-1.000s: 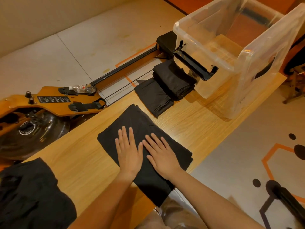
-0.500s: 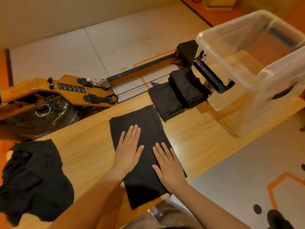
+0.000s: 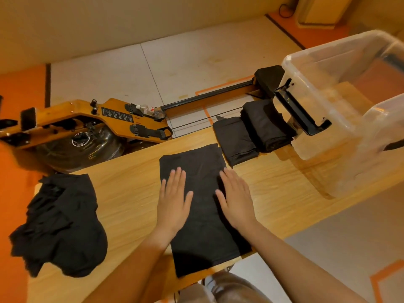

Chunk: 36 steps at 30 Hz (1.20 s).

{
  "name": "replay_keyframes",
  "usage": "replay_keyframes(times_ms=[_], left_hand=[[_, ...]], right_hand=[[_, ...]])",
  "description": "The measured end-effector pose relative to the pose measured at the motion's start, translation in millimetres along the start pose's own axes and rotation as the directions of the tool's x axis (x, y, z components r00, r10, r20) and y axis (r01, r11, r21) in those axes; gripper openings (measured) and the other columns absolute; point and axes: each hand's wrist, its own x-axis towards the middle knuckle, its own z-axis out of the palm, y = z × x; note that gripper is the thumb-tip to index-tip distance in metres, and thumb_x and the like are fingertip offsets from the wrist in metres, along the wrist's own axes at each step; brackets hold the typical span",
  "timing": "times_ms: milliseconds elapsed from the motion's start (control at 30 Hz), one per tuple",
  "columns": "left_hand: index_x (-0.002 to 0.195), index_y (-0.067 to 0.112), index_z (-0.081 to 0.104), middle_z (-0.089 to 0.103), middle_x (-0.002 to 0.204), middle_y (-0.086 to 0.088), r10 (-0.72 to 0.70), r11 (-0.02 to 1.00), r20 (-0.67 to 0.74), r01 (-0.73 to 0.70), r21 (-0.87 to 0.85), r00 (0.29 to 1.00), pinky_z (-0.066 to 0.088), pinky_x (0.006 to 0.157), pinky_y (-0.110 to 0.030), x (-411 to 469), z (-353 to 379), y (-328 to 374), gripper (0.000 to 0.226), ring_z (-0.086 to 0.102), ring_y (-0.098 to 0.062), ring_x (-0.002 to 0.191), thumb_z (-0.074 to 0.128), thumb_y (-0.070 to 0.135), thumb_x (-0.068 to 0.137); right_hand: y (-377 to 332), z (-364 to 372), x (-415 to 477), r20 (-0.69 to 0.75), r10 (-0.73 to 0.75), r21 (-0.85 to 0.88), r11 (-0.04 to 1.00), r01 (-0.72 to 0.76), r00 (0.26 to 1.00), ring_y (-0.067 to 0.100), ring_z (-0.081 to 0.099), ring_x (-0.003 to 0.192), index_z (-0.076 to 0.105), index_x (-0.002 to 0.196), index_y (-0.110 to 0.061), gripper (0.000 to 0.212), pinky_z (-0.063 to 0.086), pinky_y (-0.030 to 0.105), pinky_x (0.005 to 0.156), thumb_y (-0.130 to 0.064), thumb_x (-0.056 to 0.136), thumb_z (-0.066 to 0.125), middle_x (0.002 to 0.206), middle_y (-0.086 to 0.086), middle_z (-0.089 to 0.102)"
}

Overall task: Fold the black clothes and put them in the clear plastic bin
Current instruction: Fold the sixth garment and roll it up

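a: where are we seeing the black garment (image 3: 202,159) lying?
b: we're seeing it lying flat on the wooden table (image 3: 131,193), a long folded rectangle with its near end reaching the table's front edge.
a: and how are we finding the hands?
b: both are resting palm down on it. the left hand (image 3: 173,201) is lying on the cloth's left half, fingers straight and close together, thumb splayed out. the right hand (image 3: 237,199) is lying over the cloth's right edge, fingers likewise straight and close, thumb pointing inward. neither is pinching anything.
a: are we spotting more clothes?
b: we're spotting a crumpled black pile (image 3: 61,224) sitting at the table's left end, and two folded black bundles (image 3: 237,138) lying side by side beyond the garment, the right one just beside the clear plastic bin (image 3: 341,49).
a: where is the bin standing?
b: it's standing at the table's right end, well apart from the hands. behind the table we're seeing a wooden rowing machine (image 3: 87,119) sitting on the floor, a bottle (image 3: 150,110) lying on it.
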Motion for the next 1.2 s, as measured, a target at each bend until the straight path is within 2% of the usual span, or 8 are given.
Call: replay_keyframes(times_ms=[100,267,500,700,833,900,1033,1200], left_hand=[[0.153,0.014,0.026,0.022,0.16,-0.003,-0.032,0.997,-0.032,0.029,-0.077,0.999,0.01,0.122,-0.036,37.9,-21.8,-12.1,0.054,0.012,-0.018,0.149,0.04,0.03,0.103],[0.142,0.014,0.045,0.048,0.144,-0.005,-0.061,0.984,-0.03,0.055,-0.168,0.998,0.023,0.113,-0.036,82.0,-42.1,-39.0,0.042,0.036,-0.022,0.136,0.047,0.022,0.101],[0.102,0.027,0.067,0.062,0.108,0.005,-0.136,0.943,0.062,0.149,-0.299,0.989,0.03,0.098,-0.037,105.3,-54.4,-59.4,0.012,0.043,-0.019,0.114,0.064,0.026,0.091],[0.079,0.037,0.063,0.064,0.101,0.004,-0.12,0.847,0.237,0.225,-0.482,0.964,0.04,0.101,-0.047,114.3,-57.9,-79.3,0.01,0.054,-0.019,0.107,0.064,0.032,0.088],[0.084,0.035,0.056,0.062,0.096,0.006,-0.075,0.922,0.239,0.159,-0.354,0.968,0.031,0.098,-0.038,116.6,-62.2,-80.5,0.011,0.048,-0.018,0.106,0.059,0.029,0.093],[0.092,0.034,0.057,0.059,0.099,0.004,-0.084,0.956,0.233,0.145,-0.257,0.969,0.027,0.095,-0.035,116.4,-63.3,-82.3,0.002,0.043,-0.018,0.106,0.059,0.033,0.093],[0.1,0.038,0.056,0.053,0.099,0.0,-0.155,0.974,0.199,0.183,-0.133,0.968,0.032,0.094,-0.037,116.3,-64.3,-90.2,0.011,0.041,-0.021,0.103,0.055,0.045,0.093],[0.091,0.031,0.057,0.062,0.095,0.003,-0.103,0.995,0.137,0.102,0.013,0.985,0.037,0.089,-0.036,123.2,-60.3,-86.5,0.015,0.052,-0.02,0.099,0.056,0.045,0.092]], right_hand=[[-8.9,-15.9,48.7,-0.073,0.028,0.097,0.995,-0.021,0.997,0.022,0.028,0.143,0.034,0.147,-0.008,0.055,0.022,0.036,0.116,-0.027,0.099,0.05,0.152,0.008,0.037],[-15.1,-19.7,113.4,-0.023,0.045,0.173,0.984,-0.04,0.999,0.025,0.037,0.136,0.036,0.145,-0.006,0.053,0.031,0.036,0.111,-0.02,0.098,0.054,0.144,0.011,0.045],[2.4,-10.0,140.9,0.035,0.016,0.069,0.997,-0.018,0.999,0.022,0.044,0.115,0.063,0.122,-0.01,0.03,0.039,0.033,0.097,-0.023,0.098,0.053,0.117,0.007,0.054],[3.4,-18.4,153.0,0.217,-0.041,-0.055,0.997,0.054,0.975,0.024,0.036,0.127,0.053,0.134,-0.017,0.042,0.033,0.037,0.102,-0.036,0.097,0.052,0.135,0.004,0.049],[-1.8,-23.0,163.1,0.243,-0.022,-0.092,0.995,0.046,0.97,0.025,0.039,0.122,0.061,0.118,-0.016,0.028,0.034,0.036,0.097,-0.031,0.098,0.051,0.126,0.005,0.055],[-2.9,-25.0,163.8,0.221,0.007,-0.003,1.0,-0.007,0.975,0.024,0.045,0.116,0.063,0.112,-0.014,0.022,0.036,0.037,0.095,-0.027,0.097,0.053,0.117,0.006,0.06],[-4.9,-29.5,166.1,0.184,0.055,0.2,0.975,-0.092,0.981,0.022,0.06,0.094,0.063,0.101,-0.016,0.012,0.051,0.041,0.085,-0.025,0.095,0.058,0.097,0.004,0.066],[-9.6,-21.9,170.8,0.178,0.1,0.109,0.987,-0.12,0.979,0.024,0.063,0.094,0.064,0.106,-0.015,0.014,0.055,0.042,0.08,-0.02,0.093,0.06,0.102,0.007,0.067]])
